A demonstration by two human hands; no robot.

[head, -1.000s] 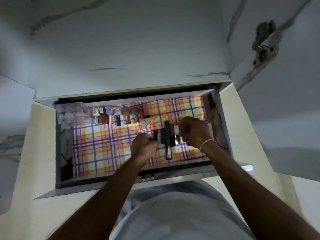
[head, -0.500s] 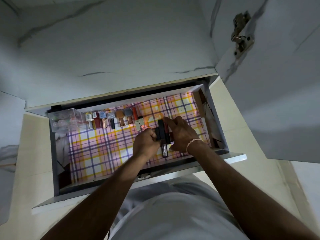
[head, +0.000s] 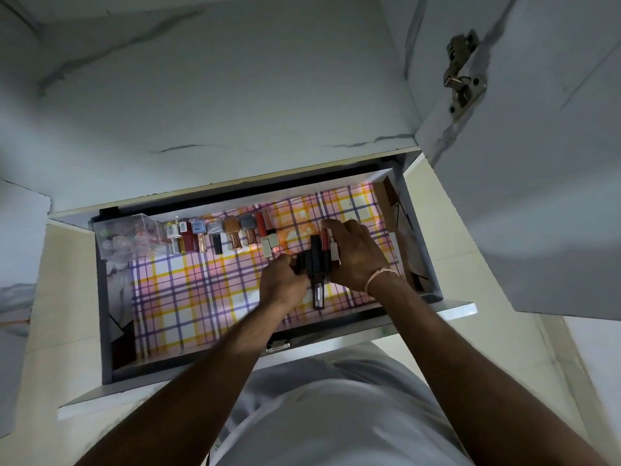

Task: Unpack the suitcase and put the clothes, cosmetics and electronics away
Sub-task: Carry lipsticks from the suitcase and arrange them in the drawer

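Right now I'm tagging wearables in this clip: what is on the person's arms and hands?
Both forearms are bare, with no sleeves in view. The right hand has a thin pale pinkish thread band wrapped around its wrist. The left hand and its wrist carry nothing visible: no watch, no glove. Rings cannot be made out.

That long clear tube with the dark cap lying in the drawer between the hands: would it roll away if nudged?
Probably, a little. The long clear lip-gloss tube looks slim and lies flat on the smooth checked drawer liner, so a sideways nudge may shift it. It seems stiff and likely light. The black tubes packed beside its upper end would probably stop it there.
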